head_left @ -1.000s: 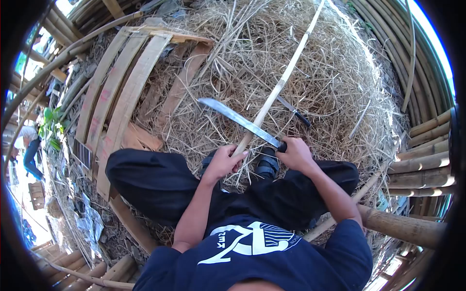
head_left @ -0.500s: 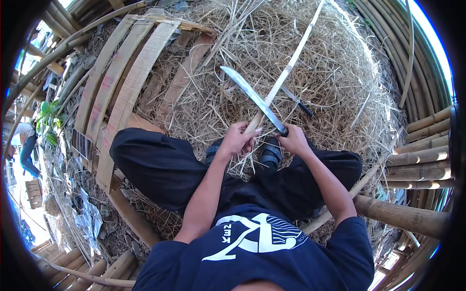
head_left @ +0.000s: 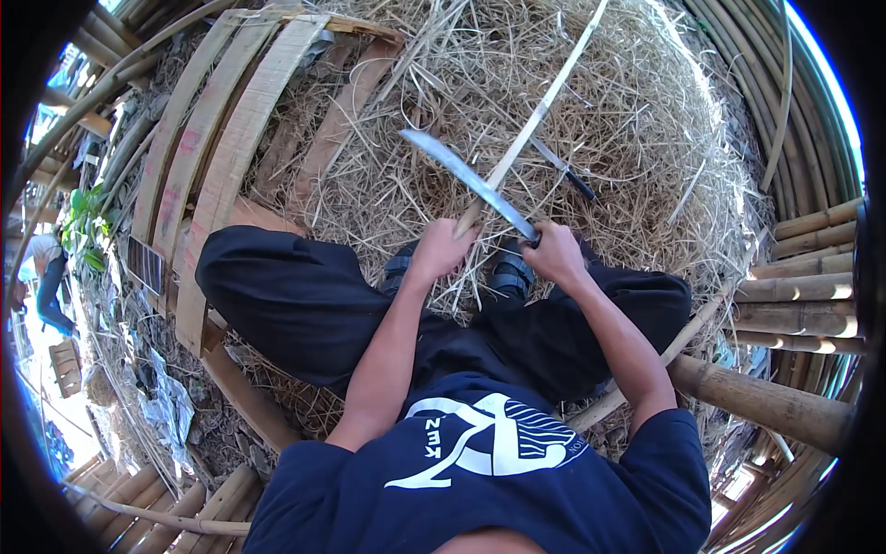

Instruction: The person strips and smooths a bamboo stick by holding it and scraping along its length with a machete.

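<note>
My left hand (head_left: 443, 247) is closed around the near end of a long, pale bamboo strip (head_left: 537, 114), which slants up and away to the right. In my right hand (head_left: 556, 251) is the dark handle of a machete (head_left: 461, 174). Its long blade points up and to the left and crosses over the strip just beyond my left hand. Behind the strip, a knife (head_left: 574, 179) with a black handle lies on the shavings. Both hands are above my feet, between my bent knees.
Bamboo shavings (head_left: 646, 120) cover the ground ahead. A wooden slatted pallet (head_left: 221, 157) lies on the left. A thick bamboo pole (head_left: 766, 402) juts in at the right, near stacked bamboo (head_left: 798, 323). Another person (head_left: 51, 282) is at the far left.
My left hand has turned, its back now facing up, and has shifted slightly up. The machete has moved slightly left, and its blade now lies flatter across the strip.
</note>
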`<state>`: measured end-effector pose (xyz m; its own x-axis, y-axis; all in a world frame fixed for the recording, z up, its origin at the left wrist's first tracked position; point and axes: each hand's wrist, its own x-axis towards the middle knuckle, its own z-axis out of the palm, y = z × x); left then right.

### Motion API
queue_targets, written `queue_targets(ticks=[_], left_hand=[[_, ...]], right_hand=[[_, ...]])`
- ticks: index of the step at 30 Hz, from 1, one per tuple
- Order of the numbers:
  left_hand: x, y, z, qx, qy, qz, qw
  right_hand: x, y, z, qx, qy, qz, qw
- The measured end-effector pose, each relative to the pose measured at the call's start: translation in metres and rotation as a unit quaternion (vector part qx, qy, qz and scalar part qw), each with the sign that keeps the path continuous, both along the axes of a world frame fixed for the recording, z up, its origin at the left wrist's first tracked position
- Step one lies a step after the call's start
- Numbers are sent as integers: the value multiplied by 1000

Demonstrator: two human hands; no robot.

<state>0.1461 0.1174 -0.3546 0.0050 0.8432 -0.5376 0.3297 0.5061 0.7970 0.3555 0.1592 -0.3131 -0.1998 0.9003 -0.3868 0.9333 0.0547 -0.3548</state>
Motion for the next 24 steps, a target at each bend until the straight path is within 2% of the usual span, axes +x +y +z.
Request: queue_targets(ticks=[1,3,4,7,8,12,19,24], left_hand=[[-1,2,-8,-1,0,-3,1000],[-6,1,-28,131,127,-17,983],[-6,0,-23,142,91,9,986],[-4,0,-11,103,101,19,989],[-4,-1,-15,114,74,26,990],[2,-5,-23,157,90,35,983],[3,-5,-25,164,51,46,984],[-3,-4,-3,79,22,29,996]], right_hand=[[-2,-2,4,-25,5,9,1000],[-4,-6,5,-36,-5,26,999],[-2,-6,-2,-16,-12,48,999],[2,-5,-13,11,-14,60,998],[2,-3,-10,7,-15,53,998],[7,10,-14,20,-37,59,997],[13,18,-22,34,-71,57,995],[15,21,-17,52,-68,26,996]])
